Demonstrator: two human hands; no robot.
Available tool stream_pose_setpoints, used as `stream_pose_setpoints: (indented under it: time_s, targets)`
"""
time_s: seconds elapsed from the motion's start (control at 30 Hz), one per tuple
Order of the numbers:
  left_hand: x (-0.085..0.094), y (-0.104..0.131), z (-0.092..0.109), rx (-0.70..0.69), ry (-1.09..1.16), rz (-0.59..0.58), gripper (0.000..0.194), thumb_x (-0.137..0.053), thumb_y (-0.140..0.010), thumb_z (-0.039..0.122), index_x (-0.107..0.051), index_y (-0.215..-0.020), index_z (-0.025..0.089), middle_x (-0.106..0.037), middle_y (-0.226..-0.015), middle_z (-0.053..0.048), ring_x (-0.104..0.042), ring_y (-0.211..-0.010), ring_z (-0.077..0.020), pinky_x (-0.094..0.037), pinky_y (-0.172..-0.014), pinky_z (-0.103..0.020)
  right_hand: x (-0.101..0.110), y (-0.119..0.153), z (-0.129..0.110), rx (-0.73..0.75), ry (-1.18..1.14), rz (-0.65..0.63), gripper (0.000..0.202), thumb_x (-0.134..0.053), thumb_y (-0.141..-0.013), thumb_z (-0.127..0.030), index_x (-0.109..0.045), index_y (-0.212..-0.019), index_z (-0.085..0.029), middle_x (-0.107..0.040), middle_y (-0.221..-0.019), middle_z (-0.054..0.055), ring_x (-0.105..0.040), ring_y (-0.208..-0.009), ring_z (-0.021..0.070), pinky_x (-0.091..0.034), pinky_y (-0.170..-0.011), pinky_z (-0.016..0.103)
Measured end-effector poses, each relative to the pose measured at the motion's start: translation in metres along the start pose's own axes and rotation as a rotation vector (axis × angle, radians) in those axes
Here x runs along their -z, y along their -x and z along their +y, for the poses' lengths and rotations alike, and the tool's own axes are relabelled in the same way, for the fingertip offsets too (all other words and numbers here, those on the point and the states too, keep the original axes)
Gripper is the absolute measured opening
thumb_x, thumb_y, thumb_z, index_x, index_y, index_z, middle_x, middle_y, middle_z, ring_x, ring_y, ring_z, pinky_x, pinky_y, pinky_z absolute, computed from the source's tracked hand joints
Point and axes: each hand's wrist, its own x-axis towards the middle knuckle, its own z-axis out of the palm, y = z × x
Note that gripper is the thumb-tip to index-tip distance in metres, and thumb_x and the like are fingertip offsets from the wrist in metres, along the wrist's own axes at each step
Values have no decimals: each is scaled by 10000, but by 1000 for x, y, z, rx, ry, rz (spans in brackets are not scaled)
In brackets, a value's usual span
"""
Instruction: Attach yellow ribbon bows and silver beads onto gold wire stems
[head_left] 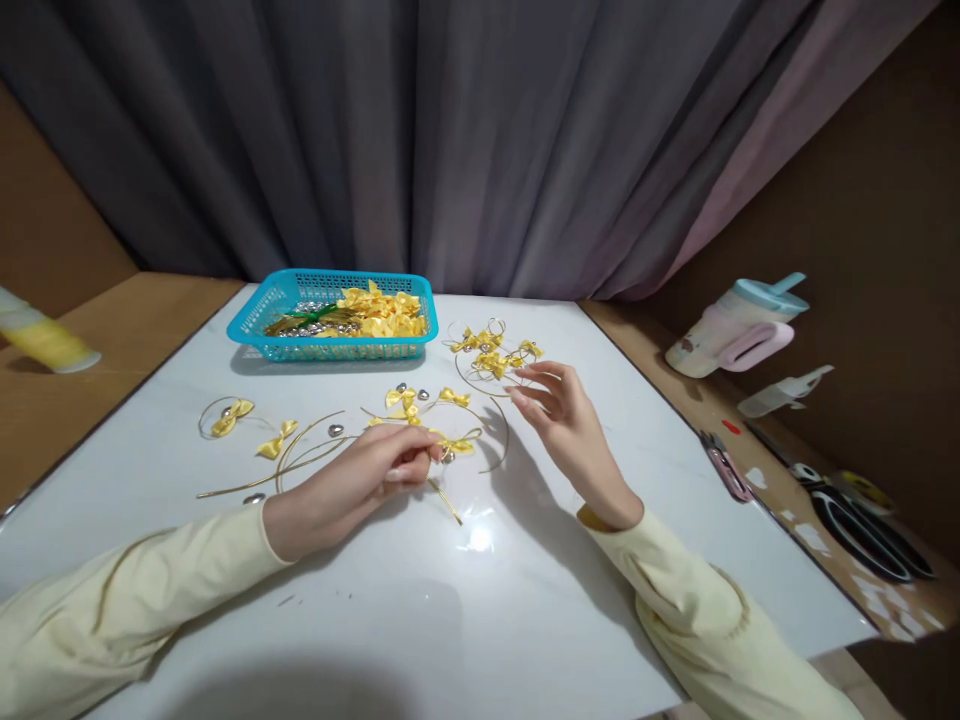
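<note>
My left hand [367, 480] pinches a gold wire [448, 503] above the middle of the white table [360, 640]; one end points down to the right, and a thin loop shows past the fingertips. Beyond those fingers lies a yellow bow [457, 445] with a silver bead [448, 458] beside it. My right hand [559, 425] is raised with its fingers apart and nothing between them, close to a cluster of yellow bows and wire rings [491, 358]. More bows [277, 440], curved gold wires [300, 462] and silver beads [336, 430] lie around my left hand.
A blue basket [345, 350] of yellow bows, silver beads and wires stands at the back left. On the right ledge are a lidded cup [731, 330], a small bottle [784, 392], pink-handled snips [726, 468] and black scissors [862, 530]. A yellow spool [49, 340] is far left.
</note>
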Motion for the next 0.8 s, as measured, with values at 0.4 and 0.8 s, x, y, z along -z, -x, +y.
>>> stream_pose_setpoints:
  time_s: [0.4, 0.8]
  targets:
    - [-2, -3, -6, 154, 390, 1, 233, -495, -813, 171, -440, -587, 166, -229, -475, 87, -158, -460, -82, -273, -449, -177, -31, 43, -12, 615, 751, -135, 42, -497, -847, -152, -495, -888, -162, -563, -745, 53, -513, -691, 176, -400, -596, 294]
    - [1, -1, 1, -96, -416, 97, 273, -451, -837, 321, -520, -621, 170, -363, -456, 74, -316, -460, -90, -277, -487, -212, -16, 21, -22, -459, -33, -603, 243, -565, -804, -280, -427, -978, -180, -487, -478, -82, -385, -433, 68, -258, -413, 167]
